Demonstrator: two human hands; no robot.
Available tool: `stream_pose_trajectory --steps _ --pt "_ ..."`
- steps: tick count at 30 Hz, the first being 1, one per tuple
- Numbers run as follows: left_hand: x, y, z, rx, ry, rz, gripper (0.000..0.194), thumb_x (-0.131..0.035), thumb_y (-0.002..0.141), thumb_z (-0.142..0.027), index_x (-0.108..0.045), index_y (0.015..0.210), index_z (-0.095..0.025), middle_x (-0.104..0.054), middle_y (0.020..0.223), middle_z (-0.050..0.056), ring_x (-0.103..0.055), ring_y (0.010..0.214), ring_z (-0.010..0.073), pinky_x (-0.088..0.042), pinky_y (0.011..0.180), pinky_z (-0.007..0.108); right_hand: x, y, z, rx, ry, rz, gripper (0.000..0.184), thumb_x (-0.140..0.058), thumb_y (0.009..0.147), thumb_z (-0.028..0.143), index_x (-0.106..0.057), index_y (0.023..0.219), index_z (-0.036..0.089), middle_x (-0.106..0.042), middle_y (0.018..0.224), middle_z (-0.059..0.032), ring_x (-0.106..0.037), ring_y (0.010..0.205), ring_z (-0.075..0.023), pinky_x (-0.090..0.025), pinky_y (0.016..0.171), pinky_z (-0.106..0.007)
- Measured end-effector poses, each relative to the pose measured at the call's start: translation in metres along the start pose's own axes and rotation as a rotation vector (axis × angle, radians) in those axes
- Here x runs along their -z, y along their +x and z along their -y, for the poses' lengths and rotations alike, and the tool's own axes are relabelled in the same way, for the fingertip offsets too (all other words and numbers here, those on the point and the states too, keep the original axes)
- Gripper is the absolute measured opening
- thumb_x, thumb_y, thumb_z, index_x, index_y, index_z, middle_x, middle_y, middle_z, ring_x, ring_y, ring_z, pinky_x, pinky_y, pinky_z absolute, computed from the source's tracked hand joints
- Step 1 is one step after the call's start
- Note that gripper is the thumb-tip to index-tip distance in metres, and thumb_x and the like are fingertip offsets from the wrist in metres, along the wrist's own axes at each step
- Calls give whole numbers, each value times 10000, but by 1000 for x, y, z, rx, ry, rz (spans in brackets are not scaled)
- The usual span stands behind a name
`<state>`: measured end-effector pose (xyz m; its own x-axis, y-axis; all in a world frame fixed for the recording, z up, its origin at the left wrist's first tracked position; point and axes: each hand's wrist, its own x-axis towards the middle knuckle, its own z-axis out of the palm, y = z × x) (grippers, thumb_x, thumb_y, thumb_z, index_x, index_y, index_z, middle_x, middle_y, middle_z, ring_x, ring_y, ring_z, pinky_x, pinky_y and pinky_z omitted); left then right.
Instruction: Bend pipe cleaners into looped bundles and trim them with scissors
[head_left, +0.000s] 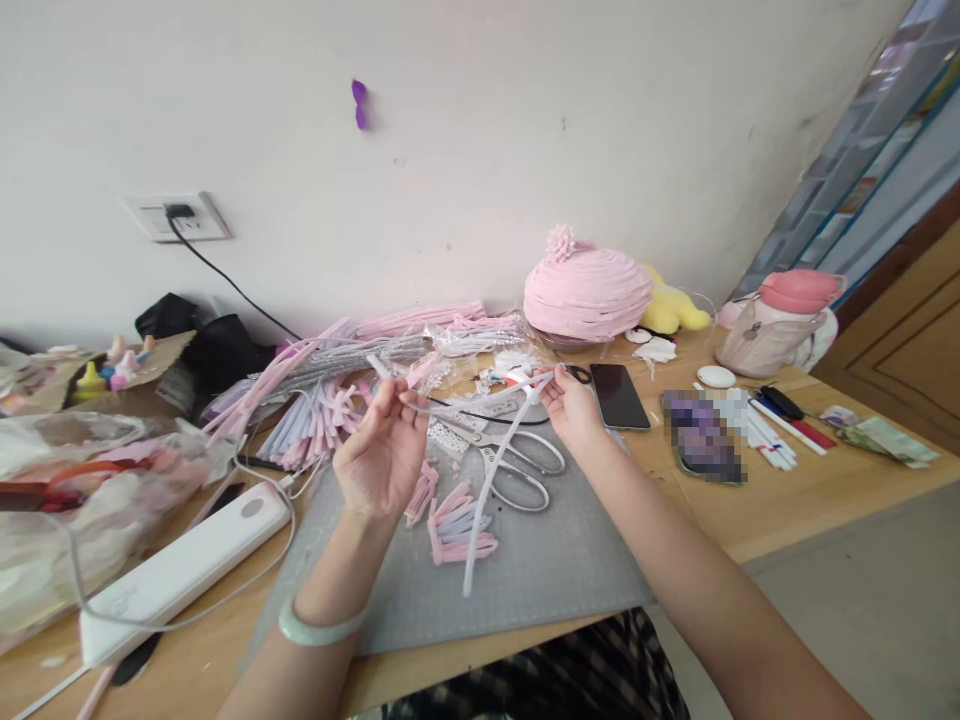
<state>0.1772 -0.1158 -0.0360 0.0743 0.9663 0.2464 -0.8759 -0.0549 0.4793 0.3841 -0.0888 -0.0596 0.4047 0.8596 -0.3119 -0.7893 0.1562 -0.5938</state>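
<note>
My left hand [386, 440] is raised above the mat, palm turned up, its fingertips pinching one end of a white pipe cleaner [487, 402]. That stem stretches across to my right hand [574, 405], where thumb and fingers are closed on its other part. From my right fingertips a second white length [491, 480] hangs down; whether it is the same stem I cannot tell. Behind it lie silver scissors [527, 490] with open handles. Short folded pink and pale lilac pipe cleaners [461, 525] rest in bunches on the grey cutting mat [405, 600].
Bundles of pipe cleaners [315, 425] and a white power strip [184, 570] are at left. A pink fuzzy dome [589, 293] stands by the wall. To the right are a black phone [619, 396], a patterned phone [701, 435], pens [787, 425] and a pink-lidded bottle [772, 335].
</note>
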Motion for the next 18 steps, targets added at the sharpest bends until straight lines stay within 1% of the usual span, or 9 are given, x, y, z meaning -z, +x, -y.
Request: stream_pose_trajectory --steps 3,5,6,7,9,10,12,15,18 --pt "9 7 -7 50 17 -13 86 -544 736 -149 -589 663 -151 -623 599 -17 -602 623 90 -491 784 251 0 1 2 -16 15 -10 305 -383 881 60 -528 630 153 -629 555 -2 -621 534 -76 -543 590 -179" --pt "14 12 -12 204 27 26 223 -464 829 -250 -570 654 -161 -413 333 -94 -431 328 47 -491 605 208 -1 1 4 -33 24 -3 286 -396 879 64 -537 646 150 -633 575 -5 -625 551 -76 -548 607 -179" --pt "16 14 -13 289 87 28 292 -417 862 -305 -575 664 -161 -409 322 -89 -418 305 54 -477 551 207 -2 1 5 -40 30 2 276 -405 877 67 -541 650 148 -635 586 -7 -628 562 -75 -551 620 -180" --pt "16 15 -11 329 163 4 347 -386 878 -354 -577 661 -160 -501 385 -55 -499 373 75 -477 563 222 -4 0 5 -47 37 8 271 -412 876 71 -543 651 146 -637 594 -10 -629 571 -75 -553 632 -180" --pt "15 13 -1 370 312 -29 356 -361 891 -389 -604 776 -155 -692 771 56 -648 746 151 -474 753 277 -7 -3 5 -57 49 23 273 -415 877 77 -543 645 141 -636 600 -14 -630 577 -71 -554 645 -174" --pt "13 9 8 421 373 -19 354 -357 894 -405 -606 891 -153 -684 944 88 -629 898 174 -436 846 300 -9 -5 4 -59 55 31 276 -414 878 78 -544 643 140 -635 600 -13 -629 574 -70 -554 646 -171" --pt "9 -3 28 615 440 9 395 -367 879 -459 -566 1045 -161 -645 1071 121 -588 1002 206 -374 926 350 -11 -9 1 -56 65 46 274 -416 878 79 -548 646 140 -636 605 -12 -632 576 -68 -553 650 -168" --pt "2 -25 53 846 353 179 405 -429 851 -468 -530 1101 -166 -618 1112 144 -599 972 232 -386 901 384 -12 -13 -2 -22 81 65 258 -428 877 86 -555 660 142 -651 638 -15 -646 619 -70 -550 684 -173" --pt "-3 -38 60 937 214 215 342 -456 857 -411 -557 1048 -146 -658 815 83 -635 698 172 -475 704 315 -10 -11 -2 59 85 81 261 -420 881 84 -554 667 148 -660 645 -14 -658 662 -79 -548 730 -211"
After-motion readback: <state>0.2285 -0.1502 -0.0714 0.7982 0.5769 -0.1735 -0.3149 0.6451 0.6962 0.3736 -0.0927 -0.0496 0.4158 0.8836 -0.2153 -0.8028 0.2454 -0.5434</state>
